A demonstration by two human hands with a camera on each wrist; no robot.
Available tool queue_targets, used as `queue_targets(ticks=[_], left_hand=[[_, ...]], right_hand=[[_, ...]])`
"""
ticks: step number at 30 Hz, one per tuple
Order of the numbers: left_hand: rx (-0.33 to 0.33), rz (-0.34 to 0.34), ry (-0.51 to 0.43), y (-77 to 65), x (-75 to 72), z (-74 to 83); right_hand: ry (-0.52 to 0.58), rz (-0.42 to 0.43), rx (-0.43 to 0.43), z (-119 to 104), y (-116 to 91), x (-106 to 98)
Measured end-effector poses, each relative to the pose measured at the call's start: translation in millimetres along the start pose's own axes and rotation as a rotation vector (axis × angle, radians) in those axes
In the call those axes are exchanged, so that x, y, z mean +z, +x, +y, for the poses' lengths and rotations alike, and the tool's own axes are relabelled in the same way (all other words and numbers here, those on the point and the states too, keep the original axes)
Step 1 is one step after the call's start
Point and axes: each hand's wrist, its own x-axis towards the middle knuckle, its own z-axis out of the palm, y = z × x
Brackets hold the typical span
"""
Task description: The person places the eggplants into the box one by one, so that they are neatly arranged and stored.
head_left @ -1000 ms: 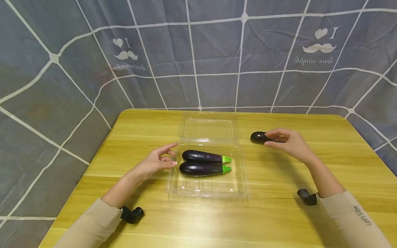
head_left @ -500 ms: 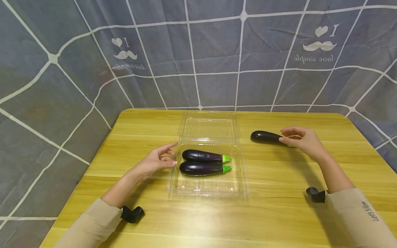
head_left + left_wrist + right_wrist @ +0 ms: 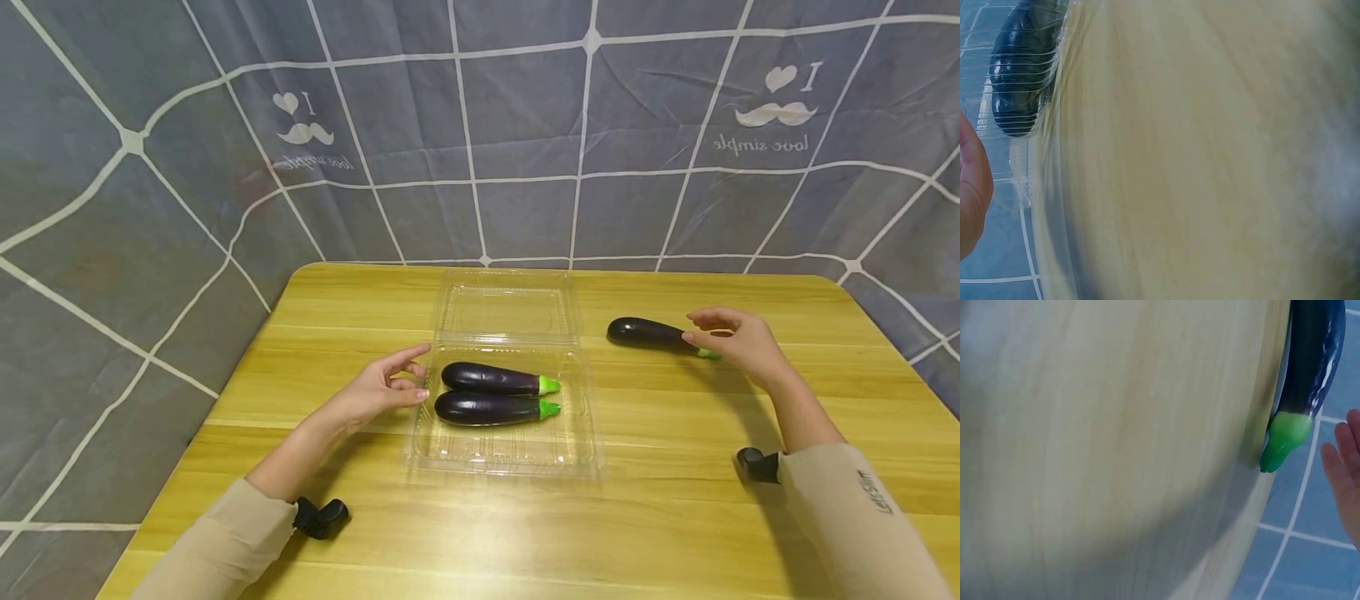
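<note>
A clear plastic clamshell box (image 3: 510, 454) lies with its lid folded back in the head view. Two dark purple eggplants, a far one (image 3: 489, 378) and a near one (image 3: 487, 409), lie side by side in it, green stem ends to the right. My left hand (image 3: 375, 387) is at the box's left edge, thumb and forefinger apart, fingertips right at the rim. A third eggplant (image 3: 645, 332) rests on the table to the right. My right hand (image 3: 738, 343) hovers by its stem end (image 3: 1288, 431), fingers extended and apart from it in the right wrist view.
The wooden table (image 3: 465, 533) has its far edge against a grey curtain (image 3: 525, 125) with white grid lines. The clear lid (image 3: 504, 308) extends behind the box. Black wrist mounts, one on the left (image 3: 321, 518) and one on the right (image 3: 757, 464), jut from the sleeves.
My right hand has shifted right, from the third eggplant's middle to its stem end, uncovering more of it. That eggplant stays where it was. The left hand and the box have not moved.
</note>
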Motion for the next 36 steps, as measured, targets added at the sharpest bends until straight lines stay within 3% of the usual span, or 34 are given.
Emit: queue_targets(ticks=[23,36], left_hand=[[0.003,-0.006,-0.013,0.2,1.1,0.5],[-0.001,-0.003,-0.008,0.0,0.2,0.1]], right_hand=[[-0.016,-0.046,0.049,20.3,7.6,-3.4],[-0.088,-0.075,0.0,19.8,12.9,1.2]])
